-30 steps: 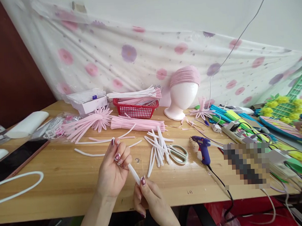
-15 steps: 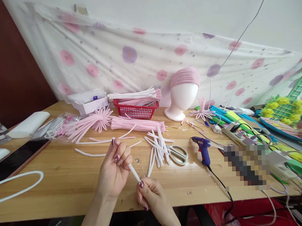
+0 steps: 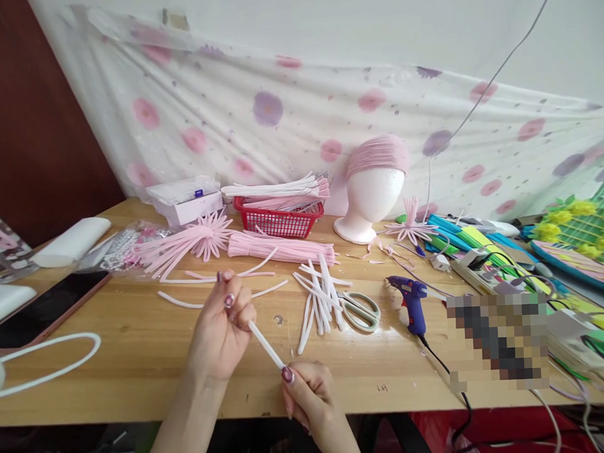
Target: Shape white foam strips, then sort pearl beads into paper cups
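A short white pipe cleaner (image 3: 266, 345) is stretched slantwise between my two hands above the front of the table. My left hand (image 3: 224, 330) is closed on its upper end, fingers curled toward the palm. Its lower end is pinched under the thumb of my right hand (image 3: 312, 393). Just beyond lies a loose pile of cut white pipe cleaners (image 3: 319, 296), with pale-handled scissors (image 3: 362, 311) touching its right side. Behind my left hand, a few longer white pipe cleaners (image 3: 180, 302) lie on the wood.
A blue glue gun (image 3: 410, 302) stands right of the scissors, its black cord trailing off the front edge. Behind are a pink pipe-cleaner bundle (image 3: 277, 247), a red basket (image 3: 282, 226) and a white foam head (image 3: 373, 200). A phone (image 3: 45, 311) lies left; a power strip (image 3: 477, 279) and cables crowd the right.
My hands have drawn slightly apart, so more of the white pipe cleaner shows between them. The whole view has shifted a little, moving the table's things rightward in the picture.
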Motion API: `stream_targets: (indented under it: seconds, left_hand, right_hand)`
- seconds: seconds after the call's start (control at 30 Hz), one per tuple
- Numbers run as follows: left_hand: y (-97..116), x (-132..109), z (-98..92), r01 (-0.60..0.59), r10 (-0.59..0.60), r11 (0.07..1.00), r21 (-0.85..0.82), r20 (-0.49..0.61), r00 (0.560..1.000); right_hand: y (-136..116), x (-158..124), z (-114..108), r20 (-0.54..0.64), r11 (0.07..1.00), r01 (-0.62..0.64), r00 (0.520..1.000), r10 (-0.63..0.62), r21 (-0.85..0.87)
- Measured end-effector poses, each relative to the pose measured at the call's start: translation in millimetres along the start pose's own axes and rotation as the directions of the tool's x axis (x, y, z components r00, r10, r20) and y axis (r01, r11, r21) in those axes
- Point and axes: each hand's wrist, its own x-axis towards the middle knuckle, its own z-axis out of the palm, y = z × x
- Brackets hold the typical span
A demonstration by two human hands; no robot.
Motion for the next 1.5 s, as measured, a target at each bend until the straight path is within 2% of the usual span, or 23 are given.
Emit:
stream_targets:
  seconds: [0.1,0.17,0.23,0.27,0.3,0.33,0.4,0.53,0.63,0.73,0.8,0.87,1.0,1.07,1.13,1.23,1.33,1.43,1.5]
  left_hand:
    - [24.2,5.2,0.4,-0.128,0.128,0.992,0.007,0.016,0.992]
    - [41.6,8.4,-2.9,-0.212,0.211,0.976,0.047,0.021,0.977]
    - [54.1,11.7,-10.6,-0.313,0.315,0.923,0.221,0.030,0.949]
    - [57.4,13.4,-16.1,-0.363,0.374,0.848,0.385,0.049,0.926]
    - [58.6,15.2,-22.4,-0.392,0.422,0.731,0.558,0.081,0.903]
    - [57.8,17.0,-29.1,-0.394,0.451,0.588,0.706,0.119,0.885]
    - [52.0,20.7,-42.5,-0.339,0.446,0.335,0.879,0.169,0.879]
    - [36.1,27.2,-63.0,-0.239,0.326,0.019,0.971,0.220,0.920]
    - [28.4,30.0,-73.6,-0.220,0.275,-0.204,0.954,0.271,0.922]
    - [25.0,30.3,-81.4,-0.193,0.257,-0.352,0.916,0.292,0.921]
    - [24.8,29.0,-83.5,-0.181,0.258,-0.411,0.893,0.304,0.917]
    - [25.4,26.2,-81.2,-0.190,0.253,-0.440,0.878,0.325,0.911]
    - [22.0,12.7,-61.1,-0.288,0.182,-0.426,0.858,0.393,0.901]
    - [15.4,1.1,-47.0,-0.399,0.080,-0.367,0.840,0.456,0.886]
    - [8.3,-11.3,-35.5,-0.486,-0.041,-0.267,0.832,0.494,0.869]
    - [8.1,-24.3,-29.2,-0.435,-0.208,-0.148,0.888,0.402,0.892]
    - [27.5,-26.0,-35.1,-0.308,-0.308,-0.098,0.946,0.265,0.913]
    - [50.7,-21.8,-44.2,-0.216,-0.300,0.016,0.976,0.211,0.930]
    - [56.9,-19.1,-47.1,-0.139,-0.244,0.168,0.976,0.178,0.953]
  right_hand:
    - [8.3,-4.1,-2.9,-0.046,1.000,-0.024,0.999,0.024,0.012]
    - [10.7,-3.2,-5.7,-0.124,1.000,0.002,0.992,-0.001,0.004]
    - [8.0,2.1,-11.2,-0.253,0.999,0.029,0.967,-0.035,-0.025]
    - [4.6,6.3,-15.4,-0.327,0.998,0.033,0.944,-0.048,-0.051]
    - [0.0,11.2,-20.6,-0.398,0.996,0.026,0.916,-0.058,-0.085]
    - [-5.4,16.6,-26.6,-0.463,0.992,0.007,0.884,-0.064,-0.123]
    - [-16.4,27.0,-39.7,-0.566,0.978,-0.055,0.822,-0.070,-0.202]
    - [-27.5,35.8,-57.9,-0.685,0.936,-0.173,0.723,-0.091,-0.307]
    - [-24.4,29.7,-57.7,-0.730,0.924,-0.201,0.674,-0.110,-0.325]
    - [-20.1,20.6,-51.4,-0.758,0.933,-0.175,0.638,-0.135,-0.314]
    - [-19.4,16.8,-46.2,-0.761,0.940,-0.142,0.630,-0.157,-0.311]
    - [-20.1,15.9,-39.4,-0.738,0.953,-0.115,0.660,-0.139,-0.282]
    - [-21.9,20.1,-17.3,-0.536,0.999,-0.053,0.843,0.038,-0.011]
    - [-22.4,22.4,-5.0,-0.433,0.993,-0.016,0.899,0.066,0.119]
    - [-22.6,23.5,3.4,-0.375,0.976,0.040,0.926,0.044,0.213]
    - [-22.5,22.0,2.1,-0.387,0.911,0.171,0.922,-0.014,0.376]
    - [-23.1,17.8,-15.5,-0.469,0.848,0.275,0.882,-0.036,0.453]
    - [-23.3,14.5,-34.4,-0.509,0.840,0.309,0.860,-0.046,0.446]
    - [-21.2,14.0,-39.2,-0.527,0.851,0.328,0.847,-0.072,0.410]
